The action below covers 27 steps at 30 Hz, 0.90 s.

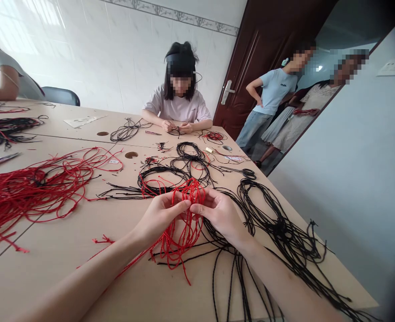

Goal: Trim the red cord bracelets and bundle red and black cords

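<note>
We log left hand (pixel 162 210) and right hand (pixel 222 214) both pinched on a bundle of knotted red cords (pixel 193 192), thumb tips almost meeting near its middle. Loops poke up past the fingers; more strands hang below, between the forearms, over the table (pixel 157 297). Black cords (pixel 281 228) lie to the right, scissors (pixel 249 173) farther off, apart from our grip.
</note>
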Motion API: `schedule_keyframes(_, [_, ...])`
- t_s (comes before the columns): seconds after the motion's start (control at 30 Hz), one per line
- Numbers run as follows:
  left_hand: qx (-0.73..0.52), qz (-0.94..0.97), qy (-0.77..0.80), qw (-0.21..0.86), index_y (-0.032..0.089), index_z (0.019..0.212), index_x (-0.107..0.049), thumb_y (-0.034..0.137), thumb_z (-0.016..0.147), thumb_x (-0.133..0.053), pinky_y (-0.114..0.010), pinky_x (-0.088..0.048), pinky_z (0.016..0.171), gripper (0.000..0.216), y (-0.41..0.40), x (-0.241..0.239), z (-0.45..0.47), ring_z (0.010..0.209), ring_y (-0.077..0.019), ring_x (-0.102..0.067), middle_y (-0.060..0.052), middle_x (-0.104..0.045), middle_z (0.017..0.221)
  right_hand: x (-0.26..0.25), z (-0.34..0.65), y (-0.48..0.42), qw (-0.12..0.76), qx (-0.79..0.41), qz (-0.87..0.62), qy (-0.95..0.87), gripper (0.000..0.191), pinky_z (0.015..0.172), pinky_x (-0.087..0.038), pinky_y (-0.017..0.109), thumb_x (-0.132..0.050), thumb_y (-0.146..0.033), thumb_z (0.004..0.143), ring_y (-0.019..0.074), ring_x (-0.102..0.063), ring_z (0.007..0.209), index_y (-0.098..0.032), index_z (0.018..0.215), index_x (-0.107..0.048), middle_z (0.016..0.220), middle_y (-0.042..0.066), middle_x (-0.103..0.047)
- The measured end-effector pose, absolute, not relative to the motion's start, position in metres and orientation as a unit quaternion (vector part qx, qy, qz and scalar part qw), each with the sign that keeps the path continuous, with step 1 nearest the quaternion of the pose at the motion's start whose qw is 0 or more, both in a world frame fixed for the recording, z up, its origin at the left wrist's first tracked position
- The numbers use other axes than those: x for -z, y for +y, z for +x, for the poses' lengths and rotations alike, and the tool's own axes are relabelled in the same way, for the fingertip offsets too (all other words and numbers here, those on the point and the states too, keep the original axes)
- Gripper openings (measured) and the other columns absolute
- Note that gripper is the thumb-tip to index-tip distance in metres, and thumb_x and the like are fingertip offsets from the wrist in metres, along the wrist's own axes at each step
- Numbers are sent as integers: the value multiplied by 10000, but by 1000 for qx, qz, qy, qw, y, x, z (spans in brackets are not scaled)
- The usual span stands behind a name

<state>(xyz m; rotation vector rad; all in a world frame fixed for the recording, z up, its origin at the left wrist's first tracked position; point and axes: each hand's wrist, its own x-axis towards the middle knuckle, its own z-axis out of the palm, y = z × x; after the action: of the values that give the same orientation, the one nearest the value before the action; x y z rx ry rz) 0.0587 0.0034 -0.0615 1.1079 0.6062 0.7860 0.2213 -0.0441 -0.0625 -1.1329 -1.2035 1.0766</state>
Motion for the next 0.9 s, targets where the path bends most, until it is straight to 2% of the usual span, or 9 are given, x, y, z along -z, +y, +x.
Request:
schedule_keyframes(0.77, [-359, 520, 278, 724, 161, 722, -614, 379, 729, -780, -255, -496, 674, 274, 3, 64, 58, 661, -121, -593, 3, -638, 702, 61, 219, -45, 533, -467, -479, -518, 347, 805, -550, 323, -858, -380, 623, 190, -681, 848, -211, 868, -680, 861, 19, -728])
schedule_keyframes(0.9, [-358, 519, 275, 726, 161, 709, -606, 363, 733, -782, -230, -492, 673, 269, 3, 64, 58, 645, -96, -574, 18, -635, 690, 62, 219, -44, 537, -478, -474, -509, 344, 785, -551, 314, -869, -361, 605, 182, -676, 827, -210, 845, -674, 841, 8, -718])
